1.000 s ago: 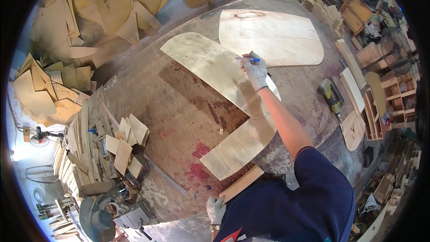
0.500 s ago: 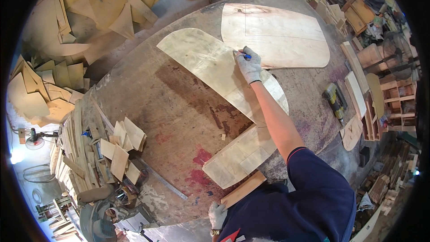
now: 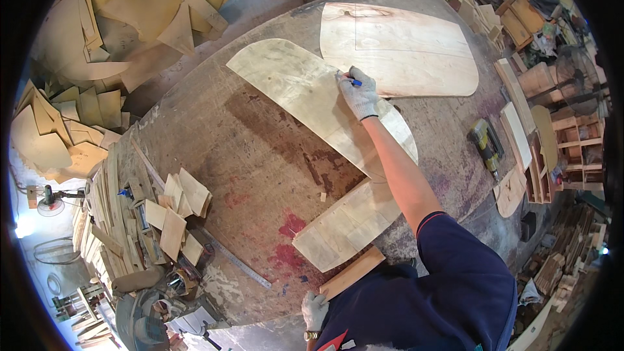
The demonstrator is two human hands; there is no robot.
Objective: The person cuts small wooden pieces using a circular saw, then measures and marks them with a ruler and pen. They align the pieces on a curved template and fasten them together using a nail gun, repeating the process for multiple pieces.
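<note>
In a grey knitted glove, my right hand [image 3: 359, 95] is closed round a blue pen [image 3: 355, 82]. Its tip points at the surface of a long pale plywood panel [image 3: 292, 78] with a rounded far end. A shorter plywood piece [image 3: 348, 227] meets this panel near my body, at an angle. My left hand [image 3: 315, 310], also gloved, is low at the table's near edge. Its fingers are curled at the end of a narrow wooden strip [image 3: 353, 273]; part of the grip is hidden. Beyond my right hand lies a wide plywood panel [image 3: 416, 58] with rounded corners and thin drawn lines.
On the worn worktable [image 3: 195, 136] lie a steel ruler [image 3: 237, 265] and a stack of small wood pieces [image 3: 174, 224] at left. A yellow-green power tool [image 3: 485, 146] rests at right. Thin templates [image 3: 149, 6] hang at far left; a fan [image 3: 575, 78] stands at far right.
The view has shifted very slightly. My right hand stays over the long panel with the pen, and my left hand stays by the wooden strip.
</note>
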